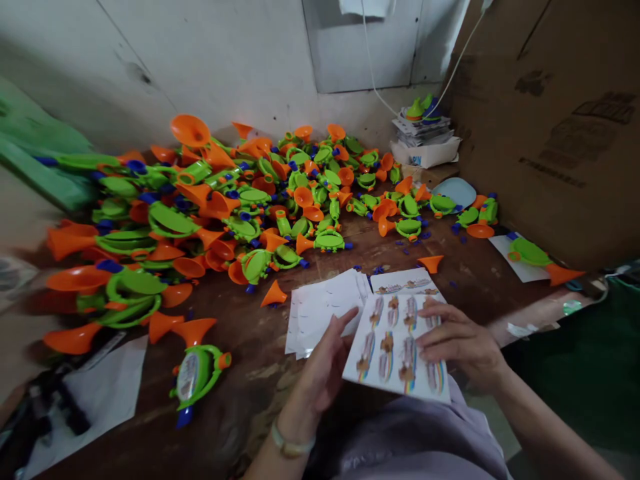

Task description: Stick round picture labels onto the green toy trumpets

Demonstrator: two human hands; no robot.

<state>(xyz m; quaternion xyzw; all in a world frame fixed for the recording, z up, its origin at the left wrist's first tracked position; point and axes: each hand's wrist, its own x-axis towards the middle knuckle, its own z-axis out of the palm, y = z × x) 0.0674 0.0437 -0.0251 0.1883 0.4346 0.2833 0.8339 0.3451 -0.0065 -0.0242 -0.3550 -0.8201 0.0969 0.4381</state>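
Observation:
A white sticker sheet [387, 347] printed with rainbow stickers lies at the table's near edge, over my lap. My left hand [325, 363] holds its left edge, fingers curled under and thumb on top. My right hand [457, 340] rests on the sheet's right side with its fingertips pressed onto a sticker. Beside the sheet lies a stack of used white backing sheets [320, 307]. A green toy trumpet with a sticker on it [197, 377] lies alone at the near left.
A large heap of green, orange and blue toy trumpets [240, 200] covers the brown table [250, 333] up to the wall. A cardboard box [550, 113] stands at the right. Papers [423, 130] are stacked at the back. Loose orange horns [275, 295] lie about.

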